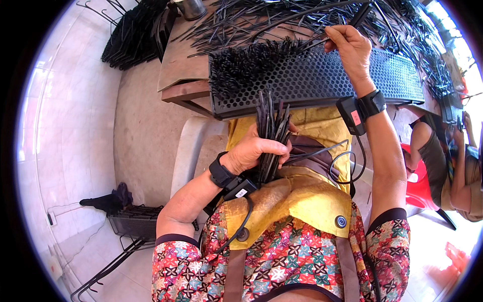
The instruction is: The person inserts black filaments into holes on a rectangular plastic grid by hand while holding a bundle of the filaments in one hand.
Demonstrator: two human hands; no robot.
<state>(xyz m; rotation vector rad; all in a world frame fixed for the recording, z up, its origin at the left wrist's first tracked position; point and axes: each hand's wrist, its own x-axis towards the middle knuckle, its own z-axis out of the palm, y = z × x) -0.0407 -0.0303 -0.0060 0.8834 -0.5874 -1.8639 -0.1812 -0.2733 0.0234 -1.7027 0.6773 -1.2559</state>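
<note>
My left hand (264,151) is wrapped round a bundle of thin black strips (271,121), held upright in front of my yellow apron (312,201). Over the far side of a long black rack (302,78), full of round holes, my right hand (350,48) pinches what looks like one thin black strip (313,42) between thumb and fingers. The left part of the rack is packed with black pieces (246,65) standing in its holes. Bare holes show across its middle and right. What the pieces are for cannot be told.
Behind the rack, loose black strips (236,22) cover the wooden table (181,65), with a metal cup (191,9) at its far edge. A black frame (133,38) stands far left, another rack (133,224) low on the left. People (437,156) sit at the right.
</note>
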